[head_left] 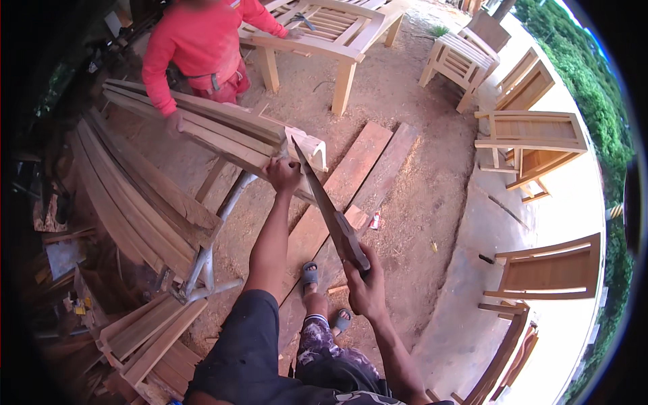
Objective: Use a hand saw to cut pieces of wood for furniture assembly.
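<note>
A handsaw (pixel 324 196) is gripped in my right hand (pixel 366 287), fingers wrapped round its dark handle. Its long tapering blade points up and away to the left, the tip beside the end of a stacked wooden plank (pixel 233 145). Close to that tip, my left hand (pixel 283 174) is closed on the plank's near end. From here I cannot tell whether the blade touches the wood. Another person in a red top (pixel 202 50) stands at the far left, one hand (pixel 174 123) resting on the same planks.
Metal trestle legs (pixel 226 202) stand below the planks, with more long boards (pixel 128 189) at the left. Flat boards (pixel 358 162) lie on the dusty ground near my feet. A slatted wooden frame (pixel 331 30) is at the back; chair parts (pixel 550 266) line the right.
</note>
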{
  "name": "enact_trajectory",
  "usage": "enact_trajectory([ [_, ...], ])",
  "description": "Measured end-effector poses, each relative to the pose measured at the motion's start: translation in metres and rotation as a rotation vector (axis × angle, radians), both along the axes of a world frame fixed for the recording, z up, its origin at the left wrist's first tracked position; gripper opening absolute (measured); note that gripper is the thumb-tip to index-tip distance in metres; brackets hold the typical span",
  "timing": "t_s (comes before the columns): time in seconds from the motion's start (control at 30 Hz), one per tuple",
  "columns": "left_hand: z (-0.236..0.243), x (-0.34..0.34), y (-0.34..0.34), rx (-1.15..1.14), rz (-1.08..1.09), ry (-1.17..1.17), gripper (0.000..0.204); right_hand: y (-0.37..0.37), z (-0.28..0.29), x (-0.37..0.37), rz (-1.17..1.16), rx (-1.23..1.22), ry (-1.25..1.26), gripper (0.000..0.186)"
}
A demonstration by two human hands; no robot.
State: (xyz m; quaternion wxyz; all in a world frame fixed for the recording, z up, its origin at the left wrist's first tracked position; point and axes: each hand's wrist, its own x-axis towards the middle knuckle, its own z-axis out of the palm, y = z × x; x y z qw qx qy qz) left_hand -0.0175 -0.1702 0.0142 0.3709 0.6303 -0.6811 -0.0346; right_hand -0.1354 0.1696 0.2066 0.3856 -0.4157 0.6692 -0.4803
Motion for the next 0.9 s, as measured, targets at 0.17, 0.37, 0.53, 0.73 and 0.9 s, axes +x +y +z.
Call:
enact_trajectory([
  [0.17,-0.011,0.026,-0.003,0.117,-0.001,-0.137,0.020,0.081,0.091,-0.043,-0.263,0.084,-0.342,0.039],
  [0.37,-0.001,0.030,-0.001,0.171,-0.048,-0.145,0.013,0.200,0.006,-0.097,-0.622,0.272,-0.098,0.024],
  [0.53,-0.002,0.044,0.002,0.189,-0.208,-0.173,0.026,0.309,-0.156,-0.050,-0.853,0.973,0.312,0.059],
  [0.73,0.029,0.010,0.021,0.223,-0.464,-0.142,0.025,0.378,-0.256,0.026,-0.796,1.263,0.209,0.063],
  [0.9,0.001,0.026,0.029,0.089,-0.393,-0.221,0.031,0.355,-0.273,0.026,-0.698,1.158,0.267,0.064],
])
